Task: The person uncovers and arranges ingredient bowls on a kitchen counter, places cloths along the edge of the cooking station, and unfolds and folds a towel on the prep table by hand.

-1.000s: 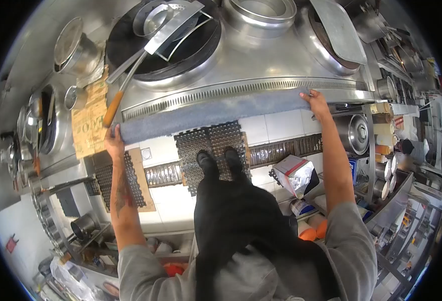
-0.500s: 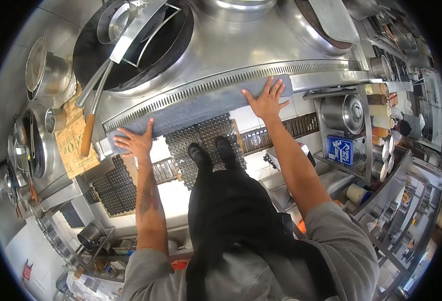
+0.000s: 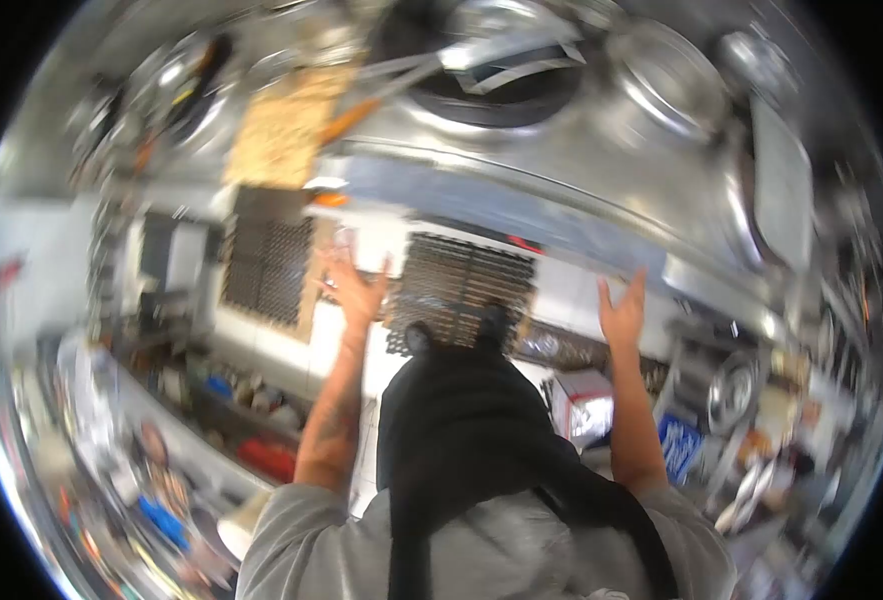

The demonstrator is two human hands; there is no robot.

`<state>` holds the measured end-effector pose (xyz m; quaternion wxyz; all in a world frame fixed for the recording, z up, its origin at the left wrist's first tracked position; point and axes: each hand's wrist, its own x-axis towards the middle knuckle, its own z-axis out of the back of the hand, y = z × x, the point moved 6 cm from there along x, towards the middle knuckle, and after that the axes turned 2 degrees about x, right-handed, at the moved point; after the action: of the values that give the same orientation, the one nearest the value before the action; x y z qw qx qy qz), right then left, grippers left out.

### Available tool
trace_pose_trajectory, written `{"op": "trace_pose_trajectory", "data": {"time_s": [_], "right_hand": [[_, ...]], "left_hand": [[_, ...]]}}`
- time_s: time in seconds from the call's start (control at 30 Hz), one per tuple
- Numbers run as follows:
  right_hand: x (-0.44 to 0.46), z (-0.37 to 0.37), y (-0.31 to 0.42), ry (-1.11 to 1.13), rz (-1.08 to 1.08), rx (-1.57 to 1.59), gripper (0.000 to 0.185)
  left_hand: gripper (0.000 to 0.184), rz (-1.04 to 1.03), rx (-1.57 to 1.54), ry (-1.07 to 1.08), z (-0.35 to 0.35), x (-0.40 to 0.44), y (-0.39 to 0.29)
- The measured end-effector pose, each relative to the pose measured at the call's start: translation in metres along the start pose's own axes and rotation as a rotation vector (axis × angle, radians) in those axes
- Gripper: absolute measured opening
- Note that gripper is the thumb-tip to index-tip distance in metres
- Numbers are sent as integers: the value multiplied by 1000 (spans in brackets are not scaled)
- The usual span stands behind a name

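A long folded grey cloth (image 3: 521,215) lies along the front edge of the steel stove (image 3: 601,150). My left hand (image 3: 354,288) is raised in the air with its fingers spread, apart from the cloth and holding nothing. On the other side, my right hand (image 3: 621,315) is also empty, thumb and fingers apart, just short of the cloth's right part. Motion smears the whole view, so fine details of the fingers are blurred.
A black wok (image 3: 501,105) on the stove carries a utensil with a wooden handle (image 3: 349,122) jutting left over brown cardboard (image 3: 279,130). Black rubber mats (image 3: 461,270) cover part of the floor. A blue tin (image 3: 678,447) and a steel pot (image 3: 731,392) stand at right.
Both hands have come off the cloth and drawn back from the stove edge. The cloth stays on the edge. My view has turned, so the stove appears tilted down to the right.
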<state>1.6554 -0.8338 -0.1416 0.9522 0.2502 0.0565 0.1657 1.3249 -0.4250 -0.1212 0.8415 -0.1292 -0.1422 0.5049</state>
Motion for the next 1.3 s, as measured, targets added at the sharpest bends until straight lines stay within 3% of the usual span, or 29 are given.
{"op": "trace_pose_trajectory", "data": {"time_s": [0.07, 0.1, 0.13, 0.2, 0.27, 0.3, 0.4, 0.43, 0.47, 0.57, 0.67, 0.73, 0.77, 0.8, 0.87, 0.97, 1.03, 1.1, 1.2, 1.23, 1.3], "right_hand": [[-44, -49, -26, 447, -8, 77, 87], [-67, -89, -63, 738, -123, 94, 89], [-99, -84, -26, 1015, -310, 24, 91], [-100, -193, -70, 1070, 208, -40, 83], [-126, -193, 24, 1204, 348, 27, 77], [-136, -208, 80, 1291, 344, 121, 74], [-175, -214, 284, 1127, 1086, -186, 55], [-210, -200, 362, 1121, 1166, -120, 46], [-236, -212, 423, 1161, 1207, -13, 53], [-424, -117, 601, 1244, 1508, 236, 51], [-632, -44, 657, 1510, 1692, 427, 44], [-752, -35, 644, 1571, 1929, 250, 39], [-804, -51, 625, 1602, 1949, 121, 47], [-852, -62, 606, 1403, 2183, -60, 52], [-913, -90, 561, 1215, 2237, -392, 50], [-932, -132, 557, 1201, 2159, -236, 43], [-913, -107, 600, 1434, 2091, -266, 34], [-877, -48, 649, 1908, 1531, -45, 31], [-836, 53, 702, 2214, 1537, 516, 21], [-821, 80, 717, 2178, 1631, 765, 23], [-789, 119, 733, 2013, 1759, 934, 22]], "left_hand": [[55, 145, -298, 150, 23, -82, 37], [41, 222, -381, 138, 44, -118, 51], [36, 286, -348, 44, 78, -142, 64], [29, 398, -284, -153, 140, -194, 93], [27, 448, -256, -336, 198, -237, 129], [24, 491, -291, -460, 231, -258, 143], [18, 493, -145, -801, 307, -335, 177], [16, 502, -144, -859, 326, -363, 184], [14, 519, -89, -911, 343, -393, 190], [11, 627, 59, -1120, 386, -494, 223], [8, 854, 80, -1349, 415, -600, 279], [7, 973, -39, -1444, 424, -644, 315], [9, 981, -74, -1480, 426, -657, 331], [9, 943, -115, -1517, 432, -663, 341], [9, 884, -197, -1505, 441, -662, 354], [10, 773, -247, -1439, 453, -658, 365], [12, 729, -330, -1391, 461, -655, 370], [26, 680, -537, -1306, 463, -652, 378], [45, 438, -562, -1248, 540, -595, 336], [47, 374, -555, -1227, 561, -577, 326], [45, 231, -529, -1190, 596, -539, 317]]}}
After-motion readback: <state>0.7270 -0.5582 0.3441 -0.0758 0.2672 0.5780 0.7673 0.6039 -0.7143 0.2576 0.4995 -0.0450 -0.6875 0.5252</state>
